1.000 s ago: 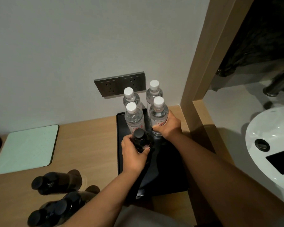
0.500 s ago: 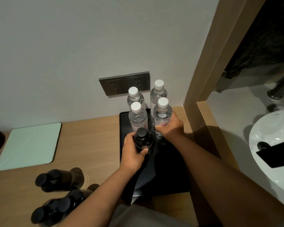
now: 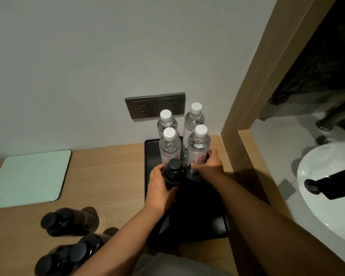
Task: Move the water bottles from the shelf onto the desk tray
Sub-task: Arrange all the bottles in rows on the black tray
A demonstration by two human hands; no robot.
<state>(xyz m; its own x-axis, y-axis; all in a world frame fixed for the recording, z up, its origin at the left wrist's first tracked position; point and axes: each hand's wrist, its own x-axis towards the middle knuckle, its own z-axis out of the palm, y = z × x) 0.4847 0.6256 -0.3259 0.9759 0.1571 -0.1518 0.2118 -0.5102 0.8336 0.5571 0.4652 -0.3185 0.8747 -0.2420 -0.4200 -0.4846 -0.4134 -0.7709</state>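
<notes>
Your left hand (image 3: 159, 188) grips the dark bottle (image 3: 174, 173); your right hand (image 3: 209, 166) probably clasps the clear bottle (image 3: 199, 150). Seat both upright beside the other 3.

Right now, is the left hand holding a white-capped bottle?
No. The left hand grips a black bottle with a black cap, on the tray.

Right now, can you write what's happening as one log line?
left hand: grips dark bottle | right hand: holds front-right clear bottle | black tray: four clear bottles upright
</notes>
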